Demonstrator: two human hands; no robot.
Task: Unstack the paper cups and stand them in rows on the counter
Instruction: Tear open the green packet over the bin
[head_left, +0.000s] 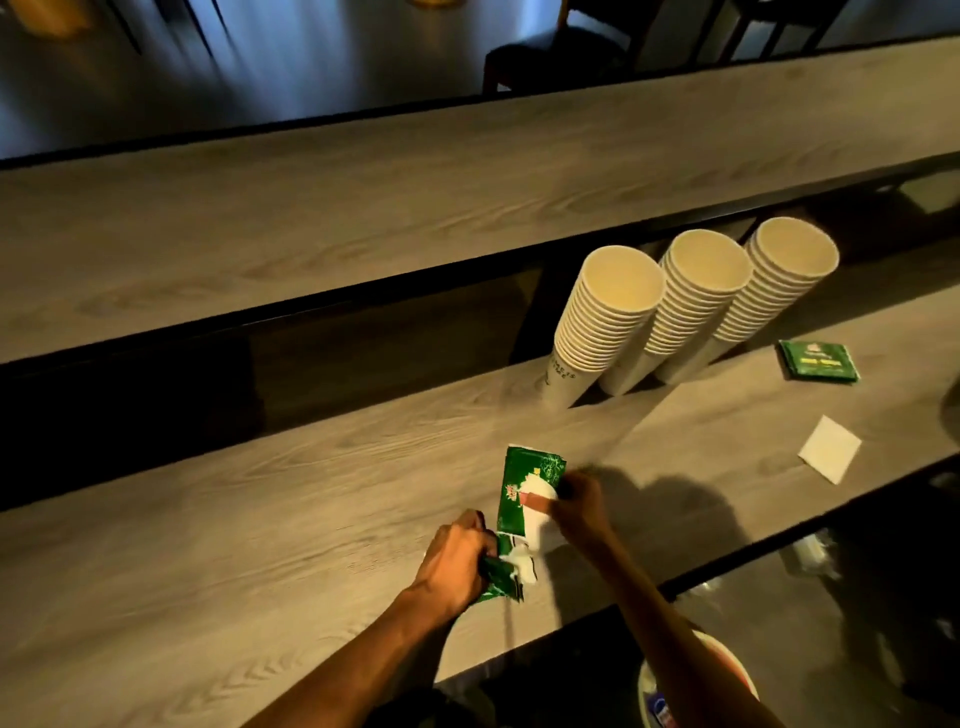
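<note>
Three tall stacks of white paper cups (608, 322) lean side by side on the lower wooden counter (260, 519), mouths towards me, against the dark back wall. Well in front of them, my left hand (457, 558) grips the crumpled lower end of a green and white packet (524, 499). My right hand (576, 501) pinches the packet's upper part at its right side. The packet is stretched between both hands just above the counter. Neither hand touches the cups.
A flat green packet (818, 362) lies right of the stacks. A white paper square (829, 455) lies near the counter's front right edge. A raised wooden ledge (363, 197) runs behind. A white and red round container (670, 691) sits below the counter's front edge.
</note>
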